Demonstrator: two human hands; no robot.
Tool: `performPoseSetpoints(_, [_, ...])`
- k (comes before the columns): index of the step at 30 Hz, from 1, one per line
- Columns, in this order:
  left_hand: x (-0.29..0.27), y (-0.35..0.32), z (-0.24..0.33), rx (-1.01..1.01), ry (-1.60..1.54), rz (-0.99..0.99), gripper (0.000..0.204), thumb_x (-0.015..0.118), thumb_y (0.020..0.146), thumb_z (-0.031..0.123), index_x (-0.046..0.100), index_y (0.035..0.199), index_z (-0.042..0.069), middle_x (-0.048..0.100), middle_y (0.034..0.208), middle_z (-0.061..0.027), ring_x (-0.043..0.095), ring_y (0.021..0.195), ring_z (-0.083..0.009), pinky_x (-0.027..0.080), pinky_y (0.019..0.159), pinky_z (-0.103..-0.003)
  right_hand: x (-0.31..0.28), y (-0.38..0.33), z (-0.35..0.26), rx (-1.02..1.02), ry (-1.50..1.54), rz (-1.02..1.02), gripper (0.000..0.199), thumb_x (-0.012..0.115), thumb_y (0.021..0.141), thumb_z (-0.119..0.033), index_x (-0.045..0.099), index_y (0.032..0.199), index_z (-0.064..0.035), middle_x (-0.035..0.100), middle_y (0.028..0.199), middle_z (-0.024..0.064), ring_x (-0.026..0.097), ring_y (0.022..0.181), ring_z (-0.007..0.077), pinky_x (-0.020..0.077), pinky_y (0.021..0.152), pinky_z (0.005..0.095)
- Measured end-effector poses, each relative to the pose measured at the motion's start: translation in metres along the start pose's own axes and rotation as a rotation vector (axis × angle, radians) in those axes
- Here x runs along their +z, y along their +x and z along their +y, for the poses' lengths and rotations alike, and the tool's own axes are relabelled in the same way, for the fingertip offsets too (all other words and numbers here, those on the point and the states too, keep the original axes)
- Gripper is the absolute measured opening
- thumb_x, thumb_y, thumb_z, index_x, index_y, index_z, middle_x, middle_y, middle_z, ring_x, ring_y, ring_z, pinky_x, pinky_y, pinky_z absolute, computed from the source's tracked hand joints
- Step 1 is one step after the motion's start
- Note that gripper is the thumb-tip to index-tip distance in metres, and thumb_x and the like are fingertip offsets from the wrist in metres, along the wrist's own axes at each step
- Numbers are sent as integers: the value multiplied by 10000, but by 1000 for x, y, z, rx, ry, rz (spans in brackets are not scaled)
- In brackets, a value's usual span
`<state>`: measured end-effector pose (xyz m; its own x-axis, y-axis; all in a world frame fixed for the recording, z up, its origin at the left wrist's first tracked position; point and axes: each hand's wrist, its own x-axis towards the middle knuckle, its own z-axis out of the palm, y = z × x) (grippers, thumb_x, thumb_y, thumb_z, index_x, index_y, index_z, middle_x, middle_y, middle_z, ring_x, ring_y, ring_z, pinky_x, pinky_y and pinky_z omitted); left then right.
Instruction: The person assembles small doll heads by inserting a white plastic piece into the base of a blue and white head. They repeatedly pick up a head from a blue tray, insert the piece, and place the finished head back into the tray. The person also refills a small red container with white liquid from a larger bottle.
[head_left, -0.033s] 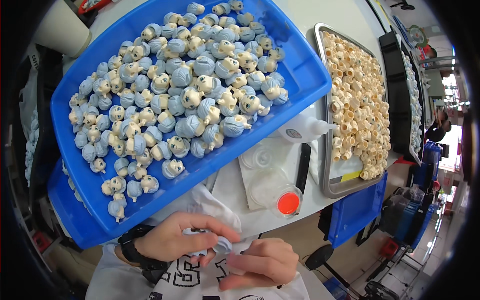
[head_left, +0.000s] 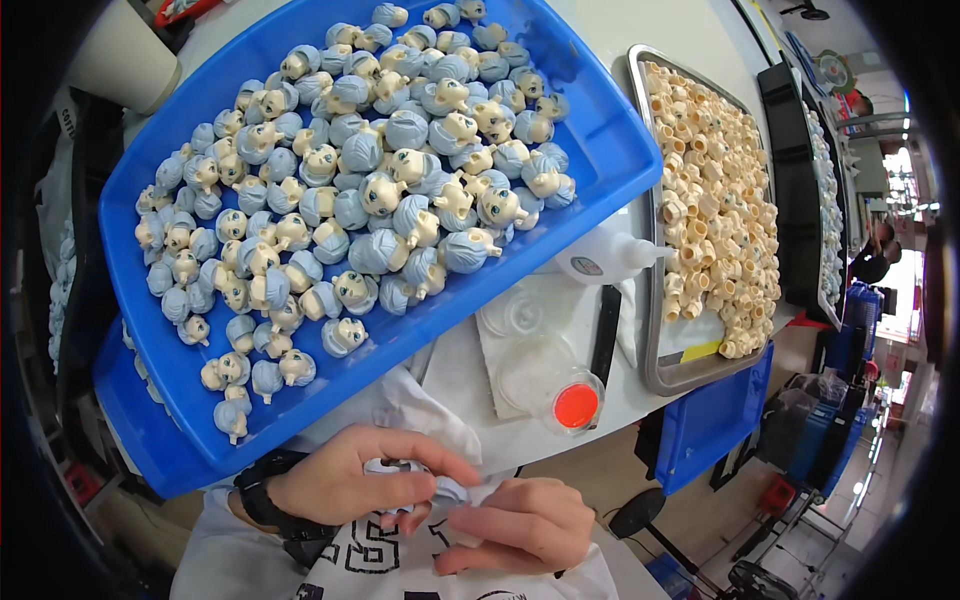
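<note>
While nothing has shifted since the earlier frame | left hand still grips a blue-haired doll head at the lap | right hand pinches its edge | blue tray unmoved on surface

A white squeeze bottle lies on its side right of frame centre, just beside the metal tray, bearing a small oval grey label. A yellow strip label sits at the tray's lower edge. Upper left, a pale paper cup.
</note>
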<state>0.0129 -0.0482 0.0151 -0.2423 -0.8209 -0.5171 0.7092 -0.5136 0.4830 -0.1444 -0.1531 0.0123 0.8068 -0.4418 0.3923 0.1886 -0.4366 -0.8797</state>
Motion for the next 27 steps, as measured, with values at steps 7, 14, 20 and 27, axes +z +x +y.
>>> performPoseSetpoints(7, [-3,-7,-5,35,-16,20,330,547,850,245,520,1006,-44,586,840,-123,550,637,-96,436,530,-204,-3,-3,3,-96,-60,27,161,668,688,-27,631,836,25,523,693,98,557,540,174,446,445,221])
performPoseSetpoints(14, [-3,-7,-10,222,-82,114,327,533,838,190,492,1013,-84,588,865,-218,541,562,-141,445,503,-231,-46,-5,-2,-52,-347,249,430,709,655,-121,507,999,39,501,793,118,499,584,166,384,488,231])
performPoseSetpoints(20, [-6,-7,0,116,18,19,375,537,818,157,499,1081,-108,584,960,-233,548,592,-137,454,522,-229,-62,27,-8,38,-525,61,364,726,545,-25,565,860,62,559,718,134,494,579,184,347,510,259])
performPoseSetpoints(27, [-8,-6,-3,249,85,31,336,606,794,208,584,991,-64,600,924,-155,552,660,-129,443,588,-222,-54,41,-6,115,-679,39,406,787,476,-26,622,847,-11,603,682,69,537,528,146,365,415,221])
